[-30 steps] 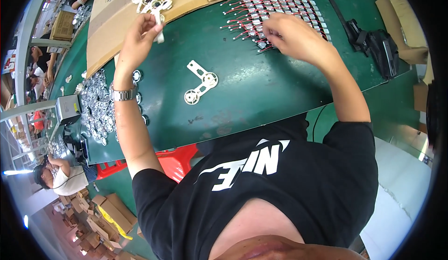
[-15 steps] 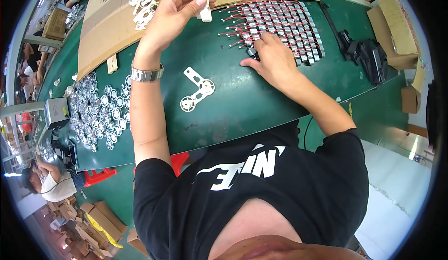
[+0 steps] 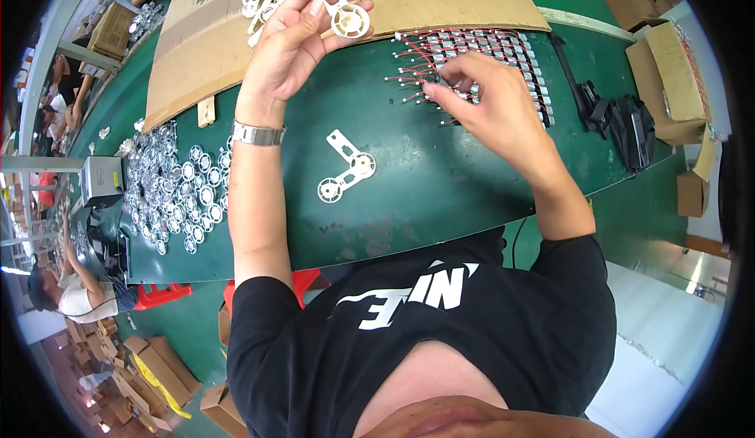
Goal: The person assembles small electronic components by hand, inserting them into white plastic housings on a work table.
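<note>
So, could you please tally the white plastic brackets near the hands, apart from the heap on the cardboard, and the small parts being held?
White plastic brackets: 2, one held up in the left hand at, one lying on the green table at
Small dark parts: 1, pinched in the right hand at
Total: 3

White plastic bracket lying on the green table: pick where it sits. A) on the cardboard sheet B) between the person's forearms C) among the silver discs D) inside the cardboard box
B: the white plastic bracket lies on bare green table, between both forearms.
</note>
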The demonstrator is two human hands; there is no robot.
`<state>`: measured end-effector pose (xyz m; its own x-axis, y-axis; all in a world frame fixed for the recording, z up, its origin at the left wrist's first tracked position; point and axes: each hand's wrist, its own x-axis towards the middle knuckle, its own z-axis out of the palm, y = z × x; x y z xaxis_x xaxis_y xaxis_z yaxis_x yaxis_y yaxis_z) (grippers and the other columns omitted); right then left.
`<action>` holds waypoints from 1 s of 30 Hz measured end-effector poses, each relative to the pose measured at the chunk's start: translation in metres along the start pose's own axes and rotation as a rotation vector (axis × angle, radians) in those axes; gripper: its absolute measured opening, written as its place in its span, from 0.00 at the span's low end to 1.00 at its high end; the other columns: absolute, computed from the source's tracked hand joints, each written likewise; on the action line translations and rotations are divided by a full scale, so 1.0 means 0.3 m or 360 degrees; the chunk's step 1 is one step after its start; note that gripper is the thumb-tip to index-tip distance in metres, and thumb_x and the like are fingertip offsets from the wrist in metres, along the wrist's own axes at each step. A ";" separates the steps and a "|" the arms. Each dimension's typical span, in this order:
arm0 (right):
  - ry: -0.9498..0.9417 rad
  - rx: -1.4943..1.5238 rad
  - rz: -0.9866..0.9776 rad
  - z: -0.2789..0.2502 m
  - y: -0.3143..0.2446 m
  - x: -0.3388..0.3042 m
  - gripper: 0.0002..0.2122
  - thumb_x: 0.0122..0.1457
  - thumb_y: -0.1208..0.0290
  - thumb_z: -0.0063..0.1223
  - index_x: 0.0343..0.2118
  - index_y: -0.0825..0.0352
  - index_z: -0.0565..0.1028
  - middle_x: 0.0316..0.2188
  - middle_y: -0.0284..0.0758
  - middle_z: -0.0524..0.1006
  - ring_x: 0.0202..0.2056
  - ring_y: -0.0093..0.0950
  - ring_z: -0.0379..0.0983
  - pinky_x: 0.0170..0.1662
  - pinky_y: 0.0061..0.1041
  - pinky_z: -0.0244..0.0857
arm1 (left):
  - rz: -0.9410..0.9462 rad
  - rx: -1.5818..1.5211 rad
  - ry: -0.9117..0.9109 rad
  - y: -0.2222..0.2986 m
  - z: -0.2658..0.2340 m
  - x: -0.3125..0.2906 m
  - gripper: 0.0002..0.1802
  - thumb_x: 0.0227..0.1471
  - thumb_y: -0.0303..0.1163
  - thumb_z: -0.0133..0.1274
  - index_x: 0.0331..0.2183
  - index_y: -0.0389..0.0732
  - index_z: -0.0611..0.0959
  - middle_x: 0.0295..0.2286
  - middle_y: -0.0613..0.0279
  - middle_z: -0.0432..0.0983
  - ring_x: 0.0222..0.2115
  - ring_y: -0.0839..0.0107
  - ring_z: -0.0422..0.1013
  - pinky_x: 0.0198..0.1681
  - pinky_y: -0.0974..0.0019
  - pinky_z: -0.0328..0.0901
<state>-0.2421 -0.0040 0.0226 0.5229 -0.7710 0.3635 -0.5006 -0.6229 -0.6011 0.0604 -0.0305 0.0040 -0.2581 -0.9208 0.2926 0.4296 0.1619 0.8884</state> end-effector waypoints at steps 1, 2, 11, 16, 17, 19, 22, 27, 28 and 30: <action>-0.0033 0.0066 0.0006 -0.016 -0.024 0.031 0.13 0.59 0.65 0.65 0.31 0.72 0.79 0.28 0.41 0.79 0.31 0.40 0.77 0.37 0.36 0.70 | 0.0022 -0.0034 -0.0007 -0.001 0.009 0.002 0.35 0.65 0.39 0.56 0.65 0.34 0.63 0.58 0.49 0.72 0.61 0.46 0.68 0.62 0.38 0.68; -0.0005 0.0098 -0.0045 -0.023 -0.049 0.059 0.14 0.59 0.64 0.64 0.30 0.72 0.79 0.26 0.42 0.79 0.29 0.40 0.78 0.35 0.36 0.71 | 0.0044 -0.0067 -0.0013 -0.002 0.017 0.000 0.36 0.65 0.40 0.56 0.66 0.34 0.63 0.58 0.49 0.72 0.61 0.45 0.68 0.63 0.38 0.67; -0.0300 0.0304 -0.0018 0.017 -0.089 0.166 0.17 0.58 0.62 0.58 0.23 0.75 0.77 0.18 0.47 0.76 0.21 0.43 0.76 0.29 0.38 0.69 | 0.0063 -0.0074 0.0019 0.009 0.055 -0.003 0.35 0.65 0.37 0.56 0.66 0.33 0.64 0.56 0.45 0.73 0.59 0.45 0.70 0.62 0.42 0.69; -0.0310 0.0307 0.0081 0.014 -0.095 0.181 0.17 0.59 0.62 0.56 0.24 0.76 0.78 0.18 0.49 0.77 0.22 0.43 0.77 0.30 0.39 0.69 | 0.0018 0.0023 0.0067 0.015 0.068 -0.010 0.36 0.64 0.39 0.58 0.66 0.35 0.64 0.55 0.46 0.75 0.58 0.45 0.71 0.61 0.43 0.69; -0.0276 0.0333 0.0084 0.014 -0.091 0.181 0.18 0.60 0.62 0.56 0.24 0.76 0.78 0.19 0.49 0.77 0.23 0.43 0.77 0.30 0.39 0.69 | 0.0010 0.0022 0.0064 0.013 0.064 -0.010 0.36 0.64 0.39 0.58 0.66 0.35 0.64 0.55 0.46 0.75 0.58 0.45 0.71 0.61 0.43 0.69; -0.0243 0.0360 0.0087 0.015 -0.078 0.186 0.18 0.60 0.61 0.55 0.24 0.76 0.78 0.19 0.49 0.77 0.23 0.43 0.78 0.30 0.39 0.69 | 0.0043 0.0005 0.0031 0.010 0.051 -0.010 0.37 0.63 0.39 0.58 0.66 0.35 0.64 0.55 0.47 0.75 0.58 0.45 0.72 0.61 0.43 0.70; -0.0174 0.0403 0.0112 0.015 -0.064 0.188 0.18 0.61 0.61 0.54 0.25 0.76 0.78 0.19 0.49 0.77 0.22 0.43 0.77 0.30 0.39 0.70 | 0.0030 0.0019 0.0033 0.008 0.052 -0.007 0.37 0.63 0.39 0.58 0.66 0.35 0.64 0.55 0.47 0.75 0.57 0.45 0.72 0.61 0.44 0.70; -0.0216 0.0483 0.0182 -0.003 -0.067 0.191 0.15 0.64 0.63 0.53 0.34 0.74 0.80 0.20 0.47 0.77 0.24 0.41 0.77 0.32 0.38 0.70 | 0.0017 0.0060 0.0000 0.001 0.056 -0.008 0.36 0.64 0.39 0.58 0.65 0.35 0.65 0.55 0.48 0.75 0.57 0.47 0.72 0.60 0.47 0.70; -0.0213 0.0485 0.0184 0.001 -0.063 0.190 0.15 0.64 0.63 0.53 0.34 0.74 0.80 0.20 0.47 0.77 0.24 0.41 0.77 0.32 0.38 0.70 | 0.0018 0.0074 -0.0021 0.001 0.059 -0.008 0.35 0.64 0.39 0.58 0.65 0.35 0.65 0.55 0.49 0.76 0.57 0.48 0.72 0.60 0.48 0.70; -0.0143 0.0511 -0.0003 0.020 -0.051 0.186 0.12 0.64 0.66 0.56 0.36 0.73 0.79 0.23 0.48 0.78 0.25 0.42 0.78 0.33 0.39 0.70 | -0.0003 0.0076 0.0016 0.005 0.084 -0.011 0.33 0.65 0.37 0.57 0.65 0.35 0.66 0.54 0.49 0.76 0.57 0.49 0.73 0.60 0.49 0.71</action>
<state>-0.2013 -0.0368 0.0479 0.5895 -0.7461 0.3095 -0.2642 -0.5401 -0.7990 0.0401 -0.0182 0.0131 -0.2501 -0.9246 0.2873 0.3871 0.1764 0.9050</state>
